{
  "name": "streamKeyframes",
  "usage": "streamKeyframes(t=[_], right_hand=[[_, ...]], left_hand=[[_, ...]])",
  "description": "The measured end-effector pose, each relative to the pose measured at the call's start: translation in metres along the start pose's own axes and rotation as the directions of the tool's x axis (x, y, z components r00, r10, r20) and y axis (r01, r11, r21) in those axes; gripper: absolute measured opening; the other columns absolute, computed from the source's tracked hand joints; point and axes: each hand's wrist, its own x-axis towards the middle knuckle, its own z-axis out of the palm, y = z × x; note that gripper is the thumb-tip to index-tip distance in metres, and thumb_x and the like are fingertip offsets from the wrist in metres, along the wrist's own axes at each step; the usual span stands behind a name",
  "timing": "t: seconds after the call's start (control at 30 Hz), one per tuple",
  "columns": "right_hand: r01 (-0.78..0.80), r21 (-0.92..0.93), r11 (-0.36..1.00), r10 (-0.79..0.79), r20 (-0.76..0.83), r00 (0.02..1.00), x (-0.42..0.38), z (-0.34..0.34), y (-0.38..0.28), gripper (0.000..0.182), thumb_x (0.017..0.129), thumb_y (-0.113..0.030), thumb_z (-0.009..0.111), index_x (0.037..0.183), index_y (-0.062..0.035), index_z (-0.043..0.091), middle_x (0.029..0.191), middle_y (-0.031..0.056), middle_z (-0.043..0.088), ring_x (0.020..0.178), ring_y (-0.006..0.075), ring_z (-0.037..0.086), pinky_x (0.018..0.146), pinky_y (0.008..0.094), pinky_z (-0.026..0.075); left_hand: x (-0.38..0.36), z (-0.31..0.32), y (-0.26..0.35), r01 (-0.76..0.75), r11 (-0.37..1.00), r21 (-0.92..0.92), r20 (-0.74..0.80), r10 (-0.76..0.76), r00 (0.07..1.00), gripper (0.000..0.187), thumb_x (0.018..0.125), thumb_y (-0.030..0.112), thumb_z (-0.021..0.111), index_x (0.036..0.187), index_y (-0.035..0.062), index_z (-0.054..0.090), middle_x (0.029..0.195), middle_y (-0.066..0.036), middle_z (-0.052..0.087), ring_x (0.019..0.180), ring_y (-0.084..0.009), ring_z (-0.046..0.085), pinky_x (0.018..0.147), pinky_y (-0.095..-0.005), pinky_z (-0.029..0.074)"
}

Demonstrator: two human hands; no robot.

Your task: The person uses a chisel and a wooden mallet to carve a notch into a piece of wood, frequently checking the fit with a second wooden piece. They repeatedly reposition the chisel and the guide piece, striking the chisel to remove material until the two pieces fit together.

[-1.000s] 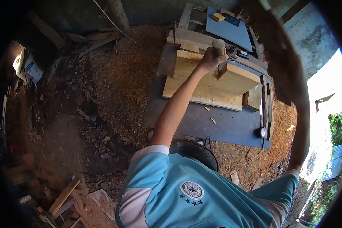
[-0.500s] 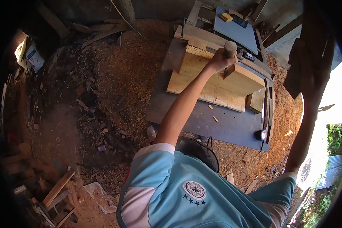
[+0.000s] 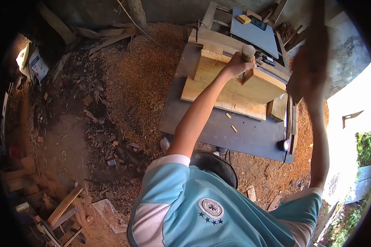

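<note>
My left hand is wrapped around the wooden handle of a chisel, which stands roughly upright over a notch in a thick pale wooden board. Its blade is mostly hidden by the hand. To the right, my raised right hand is closed on a dark, mallet-like tool; motion and shadow smear its outline. The notched board leans on other pale timber lying on a dark worktable.
Small wood chips lie on the worktable, with a tape measure at its right edge. Behind, a grey panel carries a phone and a yellow block. Sawdust and scraps cover the ground; a black mesh chair is close to my body.
My right hand and the dark mallet-like tool have swung left, closer to the chisel. My left hand has barely moved and still grips the handle.
</note>
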Motion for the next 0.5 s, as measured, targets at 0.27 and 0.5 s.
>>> streamKeyframes(t=[0.27,0.5], right_hand=[[0.055,0.05,0.997,-0.062,0.148,0.987,0.002,-0.025,-0.072,0.038,0.083,-0.008,0.054,0.12,-0.0076,0.046,0.075,0.0118,0.06,0.06,0.0197,0.055,0.056,0.031,0.044],[0.275,-0.173,0.946,-0.223,0.273,0.936,-0.028,0.024,0.0,0.061,0.08,-0.002,0.052,0.135,-0.0146,0.029,0.076,0.0145,0.057,0.061,0.0213,0.058,0.053,0.0331,0.046]], left_hand=[[-0.004,0.005,0.001,-0.083,0.996,0.019,-0.006,0.084,0.996,0.011,0.064,0.006,0.065,0.07,0.0051,0.056,0.068,0.0,0.058,0.066,-0.0096,0.054,0.064,-0.0267,0.044],[-0.015,0.006,0.004,-0.118,0.96,0.253,0.028,0.114,0.993,0.025,0.07,0.001,0.062,0.093,0.003,0.055,0.09,-0.005,0.058,0.083,-0.0155,0.056,0.072,-0.0298,0.046]])
